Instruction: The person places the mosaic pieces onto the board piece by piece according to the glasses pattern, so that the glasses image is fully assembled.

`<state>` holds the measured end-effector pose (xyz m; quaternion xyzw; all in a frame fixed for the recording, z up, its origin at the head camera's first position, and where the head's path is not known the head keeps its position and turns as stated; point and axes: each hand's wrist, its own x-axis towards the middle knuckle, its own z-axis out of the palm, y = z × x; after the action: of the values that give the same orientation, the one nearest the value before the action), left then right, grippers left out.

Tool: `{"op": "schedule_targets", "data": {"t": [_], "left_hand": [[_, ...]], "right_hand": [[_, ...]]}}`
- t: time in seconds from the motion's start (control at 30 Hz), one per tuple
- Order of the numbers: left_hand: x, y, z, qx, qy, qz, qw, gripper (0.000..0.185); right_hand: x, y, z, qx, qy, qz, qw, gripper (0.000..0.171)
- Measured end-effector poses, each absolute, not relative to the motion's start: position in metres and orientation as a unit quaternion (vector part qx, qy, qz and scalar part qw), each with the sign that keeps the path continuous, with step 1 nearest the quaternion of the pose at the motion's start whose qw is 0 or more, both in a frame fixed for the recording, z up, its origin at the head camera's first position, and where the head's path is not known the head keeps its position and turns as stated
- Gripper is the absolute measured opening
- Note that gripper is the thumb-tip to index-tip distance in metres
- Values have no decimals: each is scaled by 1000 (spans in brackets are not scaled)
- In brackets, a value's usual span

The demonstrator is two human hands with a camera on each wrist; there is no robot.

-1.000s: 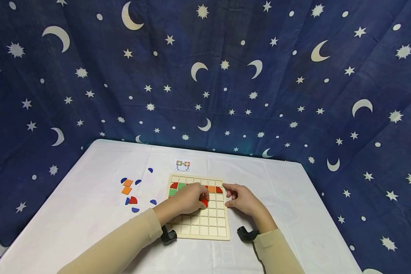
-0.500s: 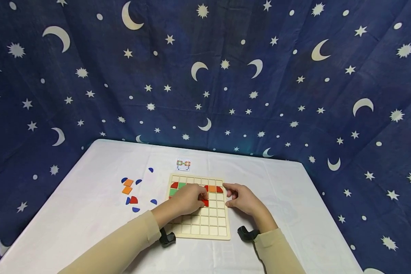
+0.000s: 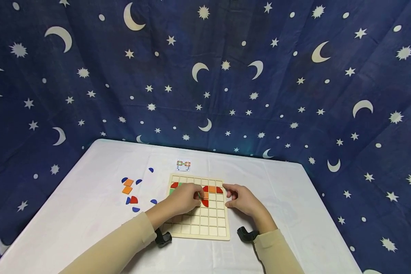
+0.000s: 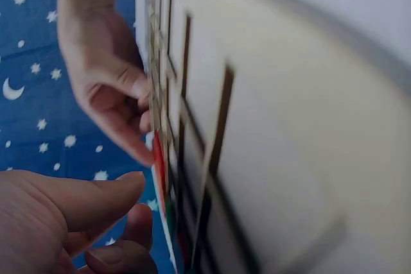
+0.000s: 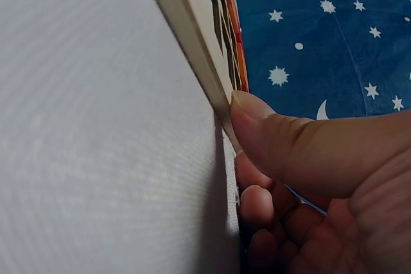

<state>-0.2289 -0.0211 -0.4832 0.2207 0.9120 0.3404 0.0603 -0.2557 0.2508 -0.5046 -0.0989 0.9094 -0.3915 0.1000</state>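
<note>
My left hand [image 3: 183, 198] is over the pale wooden grid board [image 3: 214, 230], hiding its middle left cells. In the left wrist view its thumb [image 4: 106, 200] and fingers are apart with nothing between them. Just right of the fingertips, a red quarter-circle [image 3: 205, 203] lies in a cell beneath an orange square [image 3: 206, 195]. The row above holds another orange square [image 3: 212, 189] with a red quarter-circle [image 3: 219, 190] to its right. My right hand [image 3: 245, 199] touches the board's right edge with thumb and index finger; the right wrist view shows its thumb [image 5: 276, 136] against the rim.
Left of the board lie loose blue half-circles [image 3: 136, 209], two orange squares [image 3: 127, 190] and a red quarter-circle [image 3: 133, 199]. A small picture card [image 3: 183, 165] lies behind the board. White cloth [image 3: 277, 190] covers the table, before a dark blue star-patterned curtain [image 3: 226, 49].
The red quarter-circle under my left fingers has shifted slightly right into its cell. My left hand has since drawn back left off it, uncovering the orange square. The right hand stays put.
</note>
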Motion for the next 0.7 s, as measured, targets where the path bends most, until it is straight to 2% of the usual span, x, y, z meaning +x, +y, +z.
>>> {"op": "schedule_targets", "data": {"t": [0.27, 0.47, 0.7], "left_hand": [[-227, -63, -471, 170, 911, 371, 64, 15], [-226, -111, -467, 126, 915, 377, 73, 17], [-222, -164, -467, 84, 928, 359, 60, 19]], "right_hand": [[-255, 251, -505, -96, 913, -385, 93, 72], [-254, 251, -505, -96, 910, -391, 98, 72], [-253, 251, -503, -100, 908, -394, 97, 71]]}}
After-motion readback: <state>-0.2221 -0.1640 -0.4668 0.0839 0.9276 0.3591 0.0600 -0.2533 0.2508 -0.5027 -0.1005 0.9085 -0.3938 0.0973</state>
